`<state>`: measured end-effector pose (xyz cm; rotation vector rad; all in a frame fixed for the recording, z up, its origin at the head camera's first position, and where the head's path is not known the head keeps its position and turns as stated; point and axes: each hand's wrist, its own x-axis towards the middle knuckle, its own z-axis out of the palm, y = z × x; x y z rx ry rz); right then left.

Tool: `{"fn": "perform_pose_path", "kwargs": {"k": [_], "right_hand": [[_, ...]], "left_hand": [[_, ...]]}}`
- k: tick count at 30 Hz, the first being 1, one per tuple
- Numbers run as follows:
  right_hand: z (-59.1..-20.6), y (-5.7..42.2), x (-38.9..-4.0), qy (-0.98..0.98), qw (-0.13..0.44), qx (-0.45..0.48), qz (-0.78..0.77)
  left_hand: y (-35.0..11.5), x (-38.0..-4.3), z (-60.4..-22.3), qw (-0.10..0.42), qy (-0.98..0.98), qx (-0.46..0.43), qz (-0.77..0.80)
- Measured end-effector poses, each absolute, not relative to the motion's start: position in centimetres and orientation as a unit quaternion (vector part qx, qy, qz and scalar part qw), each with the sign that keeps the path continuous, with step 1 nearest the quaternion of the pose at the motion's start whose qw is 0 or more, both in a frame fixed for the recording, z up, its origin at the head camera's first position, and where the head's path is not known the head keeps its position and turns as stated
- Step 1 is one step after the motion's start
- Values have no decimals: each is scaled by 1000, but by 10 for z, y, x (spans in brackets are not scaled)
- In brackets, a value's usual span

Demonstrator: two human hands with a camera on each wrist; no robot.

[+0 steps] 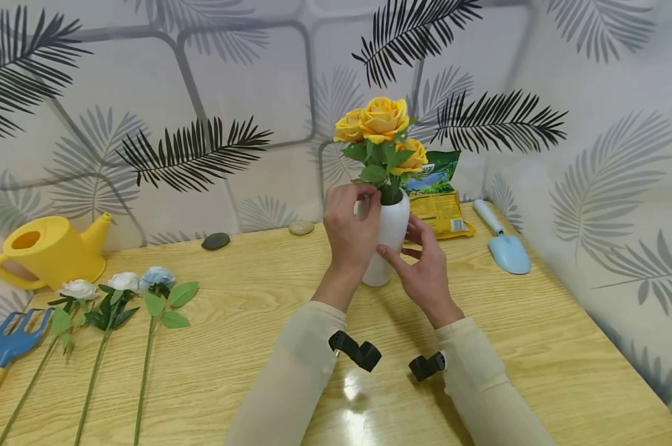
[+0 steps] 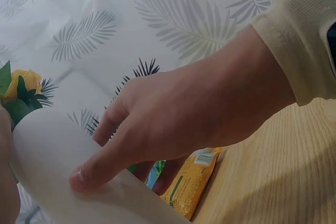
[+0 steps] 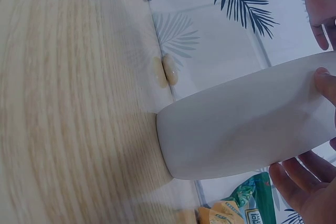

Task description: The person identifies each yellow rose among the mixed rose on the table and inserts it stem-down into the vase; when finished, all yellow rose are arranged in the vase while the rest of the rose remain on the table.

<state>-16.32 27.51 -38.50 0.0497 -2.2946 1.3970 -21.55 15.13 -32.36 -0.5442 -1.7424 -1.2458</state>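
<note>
A white vase (image 1: 392,226) stands upright on the wooden table, holding several yellow roses (image 1: 384,121) with green leaves. My left hand (image 1: 349,223) is at its mouth, thumb and bent index finger pinched together by a rose's stem; the fingertips' exact contact is partly hidden. Lower on the opposite side, my right hand (image 1: 426,269) holds the vase, thumb in front and fingers behind. The left wrist view shows that right hand (image 2: 194,114) with its thumb on the vase wall. In the right wrist view, the vase's (image 3: 236,124) base rests on the tabletop.
Behind the vase lies a yellow-green packet (image 1: 438,210); a light-blue trowel (image 1: 508,253) is farther right. Two stones (image 1: 215,241) lie along the back edge. At left are a yellow watering can (image 1: 57,254), a blue hand fork (image 1: 15,341), two white roses (image 1: 124,282) and a blue rose (image 1: 157,279).
</note>
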Motion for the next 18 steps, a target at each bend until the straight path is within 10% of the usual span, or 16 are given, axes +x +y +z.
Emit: {"fn": "perform_pose_path", "kwargs": {"k": [18], "right_hand": [[-385,275,-163,-835,233,27,497]], "left_hand": [[155,-209,-328,459,-718,-197,-485]]}}
